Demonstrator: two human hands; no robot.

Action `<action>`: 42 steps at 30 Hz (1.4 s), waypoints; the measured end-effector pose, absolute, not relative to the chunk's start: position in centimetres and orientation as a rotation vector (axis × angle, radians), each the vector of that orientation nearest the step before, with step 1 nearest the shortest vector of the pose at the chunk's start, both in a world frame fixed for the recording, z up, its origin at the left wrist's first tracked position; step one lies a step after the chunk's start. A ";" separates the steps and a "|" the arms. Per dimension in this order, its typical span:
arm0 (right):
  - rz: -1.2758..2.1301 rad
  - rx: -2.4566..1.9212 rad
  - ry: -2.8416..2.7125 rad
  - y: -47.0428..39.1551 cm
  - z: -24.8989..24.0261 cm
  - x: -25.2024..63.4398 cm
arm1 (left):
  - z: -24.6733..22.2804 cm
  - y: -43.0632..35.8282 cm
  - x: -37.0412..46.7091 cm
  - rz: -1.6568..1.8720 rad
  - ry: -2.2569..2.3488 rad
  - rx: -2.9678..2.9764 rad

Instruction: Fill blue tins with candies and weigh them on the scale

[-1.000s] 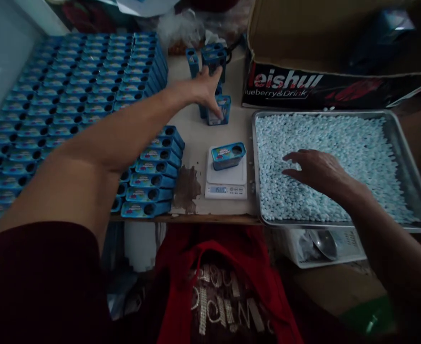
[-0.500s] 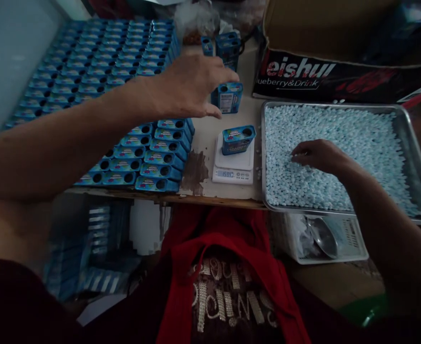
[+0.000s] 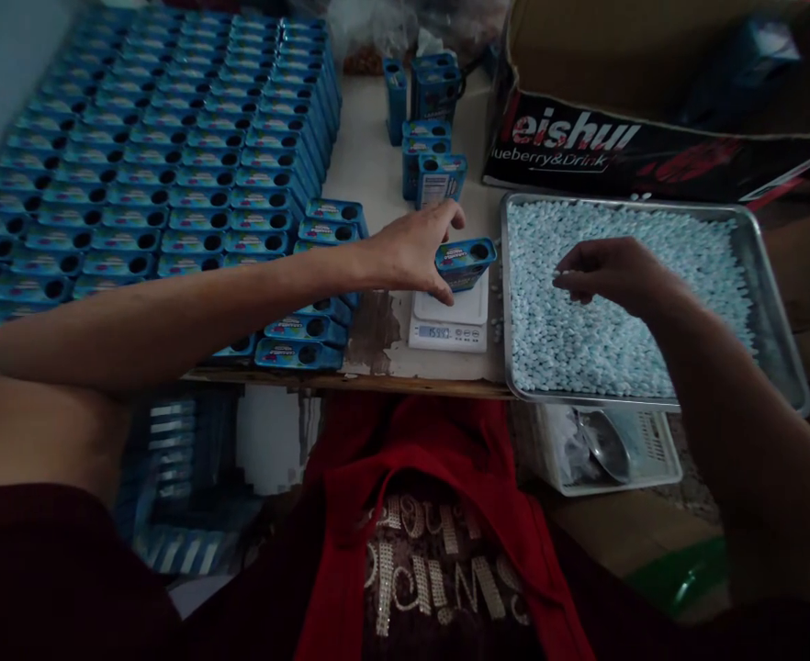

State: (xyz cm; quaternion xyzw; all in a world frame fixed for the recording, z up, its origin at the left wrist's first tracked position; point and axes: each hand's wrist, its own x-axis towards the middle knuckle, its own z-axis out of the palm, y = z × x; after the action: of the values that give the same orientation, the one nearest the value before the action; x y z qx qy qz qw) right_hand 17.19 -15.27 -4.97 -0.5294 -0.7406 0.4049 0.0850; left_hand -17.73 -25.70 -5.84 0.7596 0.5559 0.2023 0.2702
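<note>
A blue tin [image 3: 466,263] with a round dark hole in its top stands on a small white digital scale [image 3: 449,336], whose display shows digits. My left hand [image 3: 419,250] is at the tin's left end, thumb and fingers spread apart around that end; I cannot make out firm contact. Over the metal tray [image 3: 773,285] of small pale-blue and white candies [image 3: 604,353], my right hand [image 3: 612,274] is closed in a pinch, a few candies showing at its fingertips.
Rows of similar blue tins [image 3: 191,174] fill the table's left side. Several more tins [image 3: 436,92] stand behind the scale. A black printed carton [image 3: 584,151] is behind the tray. Below the table edge sits a white basket [image 3: 643,482] with a metal scoop [image 3: 604,447].
My left hand has come down and toward me, from above the tins behind the scale to the tin on it. My right hand has lifted slightly from the candies, fingers pinched.
</note>
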 end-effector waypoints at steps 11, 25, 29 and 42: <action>0.929 -1.345 -2.505 -15.6 0.8 9.6 | -6.0 -26.6 -17.3 0.667 1.620 1.947; 1.839 -1.164 -0.881 -17.9 -9.0 11.7 | -2.9 -19.4 -10.9 0.705 1.166 2.600; 1.996 -1.067 -0.335 -17.5 -10.0 10.8 | -3.1 -18.4 -8.7 0.691 1.116 2.587; 2.023 -1.051 -0.225 -18.6 -8.1 13.2 | -5.3 -19.3 -12.2 1.090 1.565 1.775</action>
State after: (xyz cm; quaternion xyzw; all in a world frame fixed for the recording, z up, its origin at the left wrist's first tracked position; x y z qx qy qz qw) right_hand 13.25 -18.57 -8.10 -0.4179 -0.0895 0.8044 0.4126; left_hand -12.22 -19.26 -5.29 0.6571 0.5791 0.4034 0.2649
